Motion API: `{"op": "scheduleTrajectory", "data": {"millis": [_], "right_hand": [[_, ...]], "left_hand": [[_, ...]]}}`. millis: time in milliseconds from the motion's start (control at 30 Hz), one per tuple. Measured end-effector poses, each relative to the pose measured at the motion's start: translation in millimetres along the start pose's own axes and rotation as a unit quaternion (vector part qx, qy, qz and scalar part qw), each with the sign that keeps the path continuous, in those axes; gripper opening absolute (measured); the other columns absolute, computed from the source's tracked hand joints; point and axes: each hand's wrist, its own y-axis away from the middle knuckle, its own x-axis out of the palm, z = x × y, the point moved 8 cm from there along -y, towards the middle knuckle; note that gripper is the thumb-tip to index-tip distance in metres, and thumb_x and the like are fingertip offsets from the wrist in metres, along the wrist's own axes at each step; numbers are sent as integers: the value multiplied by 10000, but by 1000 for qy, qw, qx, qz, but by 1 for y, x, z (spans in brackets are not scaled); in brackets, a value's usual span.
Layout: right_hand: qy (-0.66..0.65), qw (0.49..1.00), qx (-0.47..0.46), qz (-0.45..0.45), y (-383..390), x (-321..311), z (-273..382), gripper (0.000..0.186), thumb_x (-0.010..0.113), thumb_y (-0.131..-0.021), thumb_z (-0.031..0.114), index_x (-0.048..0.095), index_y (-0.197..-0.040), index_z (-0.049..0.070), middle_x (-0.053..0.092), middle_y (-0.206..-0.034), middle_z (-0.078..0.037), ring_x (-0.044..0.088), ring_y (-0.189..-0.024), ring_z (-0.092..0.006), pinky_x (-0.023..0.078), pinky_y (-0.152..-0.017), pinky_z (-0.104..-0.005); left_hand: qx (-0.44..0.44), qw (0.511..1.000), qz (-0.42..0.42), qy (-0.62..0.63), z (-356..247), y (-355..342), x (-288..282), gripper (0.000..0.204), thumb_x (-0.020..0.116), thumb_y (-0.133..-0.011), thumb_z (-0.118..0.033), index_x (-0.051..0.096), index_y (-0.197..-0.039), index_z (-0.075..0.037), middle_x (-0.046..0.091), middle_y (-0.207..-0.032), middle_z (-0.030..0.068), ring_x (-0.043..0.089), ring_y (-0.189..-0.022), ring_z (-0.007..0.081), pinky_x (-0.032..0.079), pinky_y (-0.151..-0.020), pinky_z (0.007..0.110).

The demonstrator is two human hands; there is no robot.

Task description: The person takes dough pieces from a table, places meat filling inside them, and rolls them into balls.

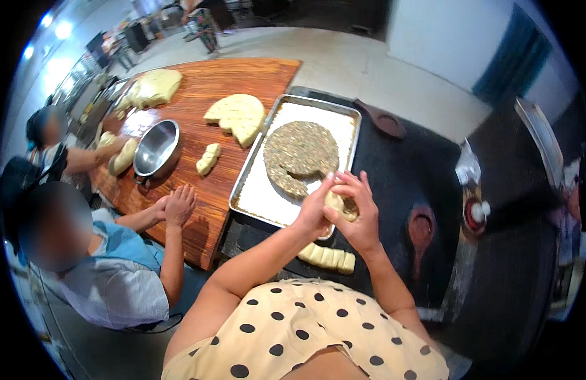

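My left hand (312, 212) and my right hand (359, 212) are cupped round a pale dough piece (337, 204), with fingers curled over it; something darker shows at its right side. They are over the right part of a metal tray (241, 190) with a white surface. On the tray lies a round slab of speckled brown filling (299, 149), with a gap cut out at its lower right. Just below the tray, a row of cut dough pieces (324, 256) lies on the black worktop (388, 171).
Two wooden moulds (419, 237) (385, 123) and a red container (476, 215) lie right. The wooden table (204, 76) holds a steel bowl (156, 149) and pale dough (239, 114). Two co-workers (115, 278) (83, 161) work at left, hands at the table; more people (204, 28) stand farther back.
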Motion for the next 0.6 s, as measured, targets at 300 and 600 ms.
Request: {"op": "scheduleTrajectory", "data": {"millis": [300,600], "right_hand": [[-129,978,56,-155,10,-16,-19,139,732,-835,41,646,-729,13,681,-772,-71,664,-754,-178,512,-703,-282],[-90,995,-43,-2,3,-15,0,408,837,-757,306,662,-1037,66,643,-1197,-152,633,-1132,-268,505,-926,-382]], "left_hand": [[-57,997,-43,14,13,14,25,589,366,-1035,-508,503,-1328,-15,604,-1200,102,609,-1128,199,515,-978,355],[-80,996,-26,13,14,10,17,652,280,-1033,-558,463,-1354,-21,582,-1245,177,593,-1176,281,514,-993,421]]}}
